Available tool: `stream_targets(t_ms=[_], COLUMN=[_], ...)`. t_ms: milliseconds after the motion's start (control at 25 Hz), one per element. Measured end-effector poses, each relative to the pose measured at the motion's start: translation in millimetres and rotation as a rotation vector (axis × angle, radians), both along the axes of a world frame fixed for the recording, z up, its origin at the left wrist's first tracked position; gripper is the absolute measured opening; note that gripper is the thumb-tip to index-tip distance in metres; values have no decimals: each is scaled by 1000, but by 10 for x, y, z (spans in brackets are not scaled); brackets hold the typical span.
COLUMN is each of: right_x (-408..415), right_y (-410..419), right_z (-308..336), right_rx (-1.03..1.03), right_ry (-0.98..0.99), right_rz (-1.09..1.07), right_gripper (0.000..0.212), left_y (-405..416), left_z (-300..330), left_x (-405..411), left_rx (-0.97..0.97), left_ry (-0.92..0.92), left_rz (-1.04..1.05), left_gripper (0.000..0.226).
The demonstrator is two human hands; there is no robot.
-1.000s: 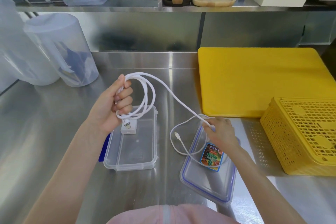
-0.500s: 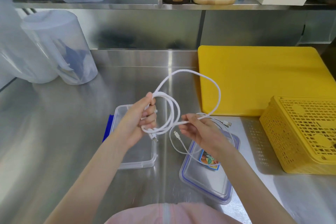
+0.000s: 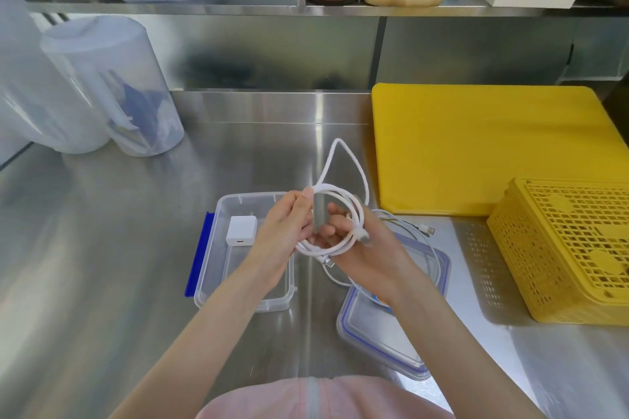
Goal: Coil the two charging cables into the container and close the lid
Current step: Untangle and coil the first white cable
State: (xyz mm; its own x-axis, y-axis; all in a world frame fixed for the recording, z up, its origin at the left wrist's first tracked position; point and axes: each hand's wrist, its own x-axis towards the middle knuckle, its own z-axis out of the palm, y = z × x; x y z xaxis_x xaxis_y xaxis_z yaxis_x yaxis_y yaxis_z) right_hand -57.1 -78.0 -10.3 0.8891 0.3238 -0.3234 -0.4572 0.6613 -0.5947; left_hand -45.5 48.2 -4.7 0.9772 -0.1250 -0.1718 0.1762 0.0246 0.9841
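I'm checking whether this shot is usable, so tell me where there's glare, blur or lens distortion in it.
Head view: the steel countertop carries a bright vertical glare streak at centre and soft reflections; the shelf and the square yellow cutting board bow from wide-angle distortion; the yellow perforated basket casts a dotted shadow; both hands and the coiled white cable are fairly sharp, its hanging connector slightly blurred.

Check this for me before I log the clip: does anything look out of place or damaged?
Nothing looks damaged or spilled. The one loose end: the second cable sprawls uncoiled across the lid beside the container, while the left hand and right hand hold the first cable coiled.
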Motion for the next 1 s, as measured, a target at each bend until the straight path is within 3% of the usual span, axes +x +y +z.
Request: stream_targets(t_ms=[80, 200, 360, 520, 720, 800, 920, 1000], right_x=[1, -50, -54, -41, -58, -74, -103, -109], right_y=[-15, -21, -32, -95, -428, -611, -665, -566], right_z=[18, -2, -53, -101, -290, -395, -419, -360], right_rx=[-27, -448, -723, -1029, -1015, -1166, -1518, -1488], right_ry=[-54, -214, -280, -389, -171, -99, -215, -335], right_rz=[55, 114, 20, 124, 44, 29, 233, 294], right_gripper=[42, 17, 19, 28, 30, 29, 30, 30], left_y=[1, 45, 115, 153, 468, 604, 573, 449], left_z=[7, 29, 29, 40, 222, 321, 321, 280], left_x=[-5, 12, 46, 62, 314, 372, 350, 314], left_rx=[-11, -44, -89, -142, -394, -432, -380, -358], left_ry=[-6, -25, -47, -69, -94, -99, -101, -91], left_rz=[13, 33, 41, 52, 297, 347, 304, 242], left_gripper=[34, 34, 35, 31, 30, 31, 33, 33])
